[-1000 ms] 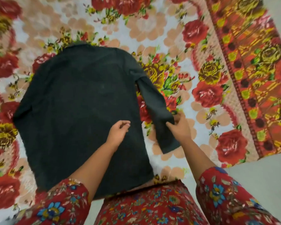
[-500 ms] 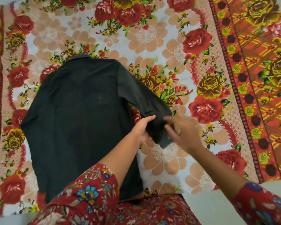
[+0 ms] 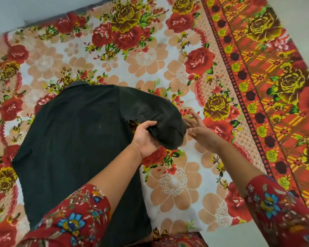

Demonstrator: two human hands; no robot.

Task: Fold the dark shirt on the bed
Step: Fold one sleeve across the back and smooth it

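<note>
Bed (image 3: 150, 56), shirt sleeve (image 3: 155, 111) in left hand (image 3: 146, 138)

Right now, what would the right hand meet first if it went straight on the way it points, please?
Probably the sleeve of the dark shirt, bunched in the left hand; the right hand nearly touches it.

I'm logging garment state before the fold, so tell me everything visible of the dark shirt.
The dark shirt is black, matte, woven-looking cloth, spread flat on the floral bedspread, collar at the far end, hem toward the person, no buttons showing. The long sleeve on the viewer's right is lifted and bunched, gripped near its cuff by the left hand; the right hand hovers open beside the cuff, contact unclear.
</note>
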